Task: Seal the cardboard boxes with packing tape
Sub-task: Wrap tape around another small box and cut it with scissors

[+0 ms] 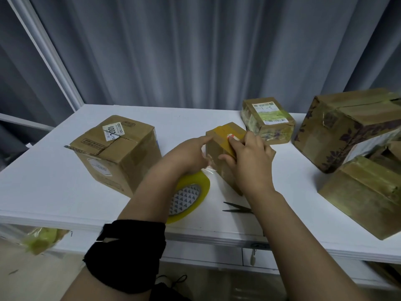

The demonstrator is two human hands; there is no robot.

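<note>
Where tape (224,137) crosses, the box (216,151) looks yellowish.

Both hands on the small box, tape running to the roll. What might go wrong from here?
The loose tape strip between the tape roll and small box looks crinkled; it may wrinkle or stick to itself.
The left forearm lies over the roll near the table edge; a pull might drag it off.
The scissors sit beside the right forearm, easily knocked.
</note>
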